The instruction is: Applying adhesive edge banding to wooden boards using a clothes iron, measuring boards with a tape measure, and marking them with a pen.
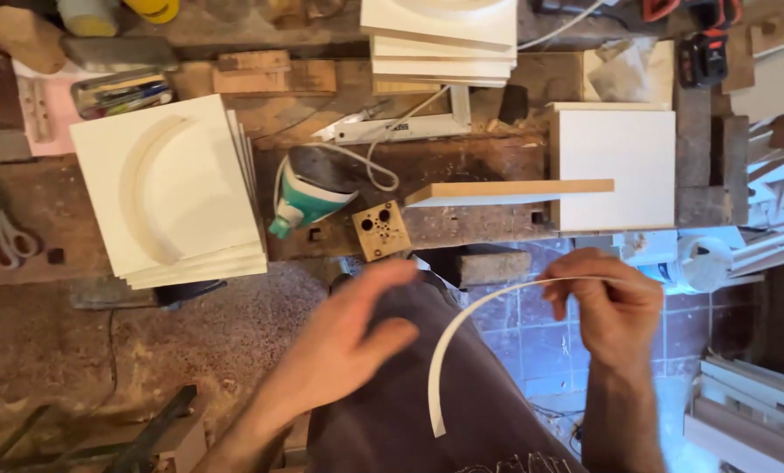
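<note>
My right hand (609,308) pinches a thin white strip (462,320) that curves down from the fingers toward my lap. My left hand (350,340) hovers open beside the strip, fingers spread and blurred, holding nothing. Just beyond my hands a wooden workbench (444,166) carries a thin white-faced board (510,191) lying on edge, a clothes iron (315,193) with a teal base and white cord, and a small wooden block (381,229) with drilled holes.
A stack of white panels with curved cut-outs (168,193) lies at the left. A white square panel (618,168) stands at the right, more panels (444,39) at the back. Scissors (2,241) lie far left. White mouldings (751,412) are piled on the floor at the right.
</note>
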